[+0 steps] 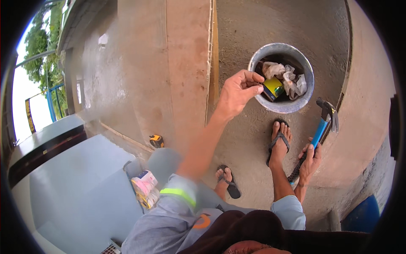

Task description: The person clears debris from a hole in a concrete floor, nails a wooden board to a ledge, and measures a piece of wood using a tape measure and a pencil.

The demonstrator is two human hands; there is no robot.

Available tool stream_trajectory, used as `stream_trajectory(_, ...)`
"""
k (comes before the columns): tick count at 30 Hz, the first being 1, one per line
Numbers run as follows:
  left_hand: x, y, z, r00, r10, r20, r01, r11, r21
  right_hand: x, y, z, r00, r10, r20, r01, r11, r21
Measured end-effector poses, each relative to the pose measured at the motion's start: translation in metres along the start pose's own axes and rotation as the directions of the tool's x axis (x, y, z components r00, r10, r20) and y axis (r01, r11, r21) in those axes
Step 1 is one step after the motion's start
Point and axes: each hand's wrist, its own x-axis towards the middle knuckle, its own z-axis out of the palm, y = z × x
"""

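My left hand [239, 93] reaches out over the near left rim of a grey metal bucket [310, 86]. Its thumb and forefinger are pinched together; whatever sits between the tips is too small to make out. Inside the bucket lie a yellow and dark box [273, 88], right by those fingertips, and crumpled clear plastic bags [292, 80]. Off to the right, my right hand [311, 161] is wrapped around the blue and black handle of a claw hammer [322, 127]. The hammer's head points up and away, close to the right wall.
A brown panel wall [186, 55] rises left of the bucket, and a low wall [368, 93] runs along the right. My sandalled feet [279, 144] stand on the concrete floor. A yellow-black tape measure [156, 141] and pink-and-white packages [144, 186] lie left. A blue object [363, 216] sits lower right.
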Motion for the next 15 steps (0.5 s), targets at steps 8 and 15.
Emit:
stream_trajectory(8,-0.126,-0.065,-0.015,0.87,-0.464,-0.168,0.351,0.821,-0.45,-0.003,-0.009,0.009,0.997,-0.08,0.008,0.08,0.994,0.072)
stream_trajectory(15,-0.121,-0.059,-0.002,0.929,-0.359,-0.091,0.236,0.762,-0.603,-0.004,-0.023,0.014,0.928,-0.297,0.227,0.296,0.954,0.038)
